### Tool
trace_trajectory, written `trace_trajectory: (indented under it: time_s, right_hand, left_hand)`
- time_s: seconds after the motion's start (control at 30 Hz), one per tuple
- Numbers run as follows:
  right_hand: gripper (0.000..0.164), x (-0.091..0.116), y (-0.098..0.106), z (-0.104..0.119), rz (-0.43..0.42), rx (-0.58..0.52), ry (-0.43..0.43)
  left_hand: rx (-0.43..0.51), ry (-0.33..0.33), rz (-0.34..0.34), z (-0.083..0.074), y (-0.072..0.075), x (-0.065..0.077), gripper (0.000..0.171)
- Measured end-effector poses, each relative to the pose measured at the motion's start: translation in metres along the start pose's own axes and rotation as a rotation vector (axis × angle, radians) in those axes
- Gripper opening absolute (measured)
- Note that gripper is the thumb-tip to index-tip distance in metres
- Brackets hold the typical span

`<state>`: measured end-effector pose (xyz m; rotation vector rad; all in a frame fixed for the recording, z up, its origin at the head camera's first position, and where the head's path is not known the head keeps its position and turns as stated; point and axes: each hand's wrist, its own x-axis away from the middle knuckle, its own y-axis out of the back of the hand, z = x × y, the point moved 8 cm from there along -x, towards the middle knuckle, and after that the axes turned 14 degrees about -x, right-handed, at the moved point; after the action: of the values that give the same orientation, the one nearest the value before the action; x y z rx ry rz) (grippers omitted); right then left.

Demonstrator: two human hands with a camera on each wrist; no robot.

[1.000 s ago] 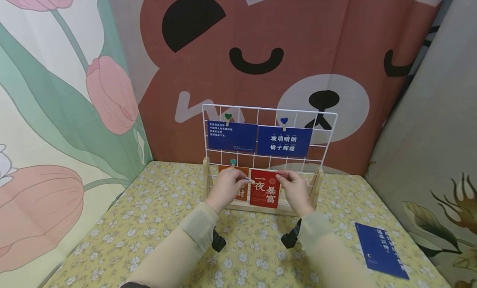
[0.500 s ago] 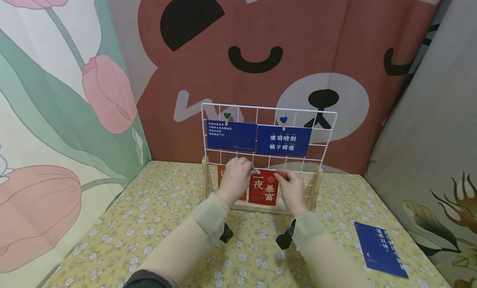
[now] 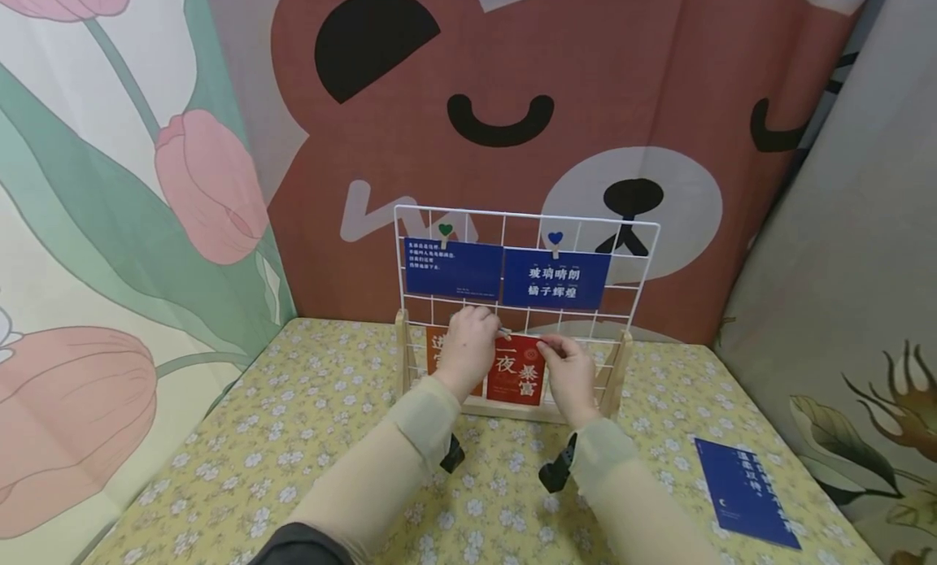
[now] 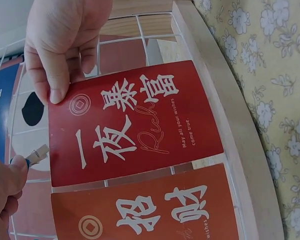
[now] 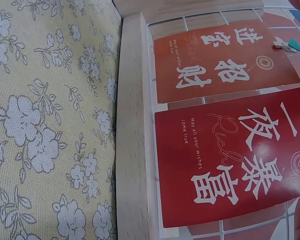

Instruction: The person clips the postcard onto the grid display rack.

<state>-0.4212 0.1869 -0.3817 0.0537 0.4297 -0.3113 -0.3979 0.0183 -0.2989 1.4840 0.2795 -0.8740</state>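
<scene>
My right hand (image 3: 573, 376) pinches the upper right corner of a red card (image 3: 516, 382) with pale Chinese characters, between thumb and fingers. The card stands against the lower part of a white wire grid rack (image 3: 622, 312). In my left hand (image 3: 469, 347) is a small wooden clothespin (image 4: 38, 154) with a blue end, gripped by thumb and fingers. Its tip points at the card's top edge, close to it. Beside the red card hangs an orange card (image 5: 215, 65), held by a clothespin with a teal heart (image 5: 294, 45); my left hand partly covers that card in the head view.
Two blue cards hang higher on the grid: a left one (image 3: 454, 276) under a green heart clip (image 3: 445, 232) and a right one (image 3: 554, 279) under a blue heart clip (image 3: 555, 240). Another blue card (image 3: 747, 500) lies at the right on the flowered tablecloth (image 3: 293, 451). Wooden feet (image 3: 621, 370) support the rack.
My left hand has moved up and right, bringing the clothespin from the red card's left side to its top edge. My right hand keeps its pinch on the corner.
</scene>
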Motion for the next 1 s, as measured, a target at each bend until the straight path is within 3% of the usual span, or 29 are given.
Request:
trace_trajectory:
  time_s: [0.3, 0.53, 1.0]
  right_hand:
    - [0.016, 0.002, -0.001, -0.002, 0.002, -0.018, -0.015]
    - [0.017, 0.003, -0.001, -0.001, -0.001, -0.008, -0.01]
    - [0.019, 0.004, -0.001, -0.002, -0.013, 0.014, -0.005]
  left_hand:
    - [-0.037, -0.025, 0.038, -0.003, -0.005, -0.003, 0.015]
    - [-0.049, -0.041, -0.003, -0.006, -0.003, -0.005, 0.015]
    - [-0.021, -0.009, 0.017, -0.003, -0.011, 0.002, 0.026]
